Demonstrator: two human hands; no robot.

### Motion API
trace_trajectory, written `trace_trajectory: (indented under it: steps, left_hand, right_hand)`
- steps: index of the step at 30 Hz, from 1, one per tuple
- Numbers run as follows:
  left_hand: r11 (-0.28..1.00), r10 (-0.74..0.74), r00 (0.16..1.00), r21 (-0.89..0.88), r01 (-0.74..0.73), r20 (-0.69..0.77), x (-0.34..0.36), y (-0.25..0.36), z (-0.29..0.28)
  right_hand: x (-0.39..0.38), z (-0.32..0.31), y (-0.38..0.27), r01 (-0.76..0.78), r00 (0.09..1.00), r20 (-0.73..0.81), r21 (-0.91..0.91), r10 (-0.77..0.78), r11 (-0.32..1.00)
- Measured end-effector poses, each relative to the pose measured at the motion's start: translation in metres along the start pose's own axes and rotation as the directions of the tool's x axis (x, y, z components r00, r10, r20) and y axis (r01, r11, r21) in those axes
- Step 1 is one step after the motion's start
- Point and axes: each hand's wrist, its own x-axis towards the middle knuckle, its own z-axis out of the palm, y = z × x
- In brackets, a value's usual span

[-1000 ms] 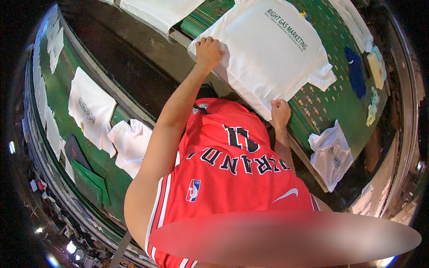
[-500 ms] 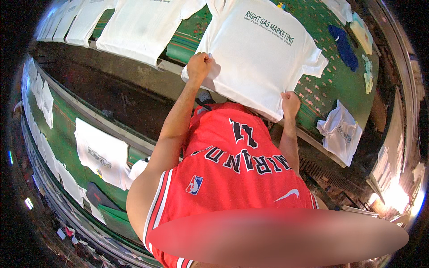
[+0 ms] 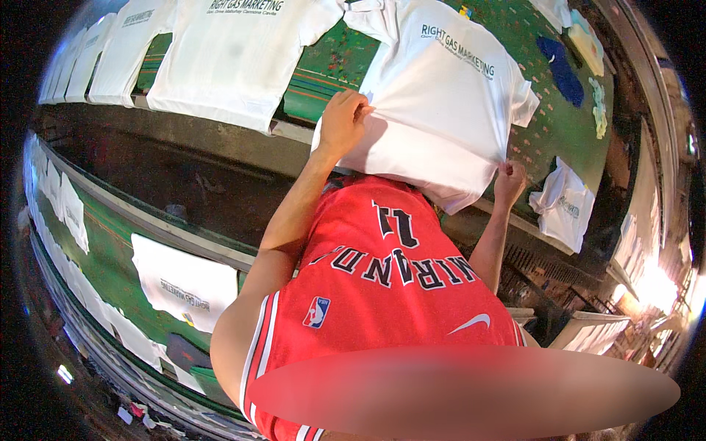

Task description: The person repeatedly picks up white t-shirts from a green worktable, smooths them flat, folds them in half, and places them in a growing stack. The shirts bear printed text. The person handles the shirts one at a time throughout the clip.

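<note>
A white printed T-shirt (image 3: 434,88) lies across the green board (image 3: 565,147) in front of me, its lower part lifted and rippled over the near edge. My left hand (image 3: 346,121) pinches the shirt's fabric on its left side, thumb and fingers together. My right hand (image 3: 509,180) is closed on the shirt's lower right corner. Both forearms reach up past the red jersey that I wear.
A row of white shirts (image 3: 220,66) runs along the board at upper left. Another shirt (image 3: 184,283) is on the opposite board, across a dark gap. A crumpled shirt (image 3: 562,206), a navy cloth (image 3: 559,70) and pale cloths (image 3: 585,48) lie at the right.
Both hands have shifted rightward in view, still gripping the shirt. Its lower part is now pulled up and creased, and more of the upper-left row has come into view as the camera turned.
</note>
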Motion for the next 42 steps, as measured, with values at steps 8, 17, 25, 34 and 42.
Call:
trace_trajectory:
  steps: [8,17,25,34,42]
  left_hand:
    - [0.99,-0.017,0.994,0.142,0.001,0.108,-0.017,-0.034,-0.006]
    - [0.972,-0.133,0.948,0.225,0.067,0.291,-0.013,-0.048,0.016]
    - [0.987,0.015,0.994,0.16,-0.032,0.107,0.079,-0.027,0.033]
    - [0.954,0.219,0.968,0.183,-0.239,0.122,0.248,-0.105,0.125]
    - [0.809,-0.082,0.987,0.588,-0.013,0.135,0.32,-0.165,0.176]
  right_hand:
    - [-0.037,0.016,0.008,-0.03,0.981,0.181,-0.203,0.068,0.979]
    - [-0.024,0.039,0.014,-0.181,0.907,0.339,-0.221,0.25,0.958]
    - [0.061,0.056,0.014,-0.098,0.993,0.074,0.031,0.095,0.995]
    - [0.22,0.12,0.029,0.061,0.997,0.031,0.167,-0.067,0.984]
    - [0.314,0.176,0.047,0.106,0.988,0.106,0.027,-0.109,0.994]
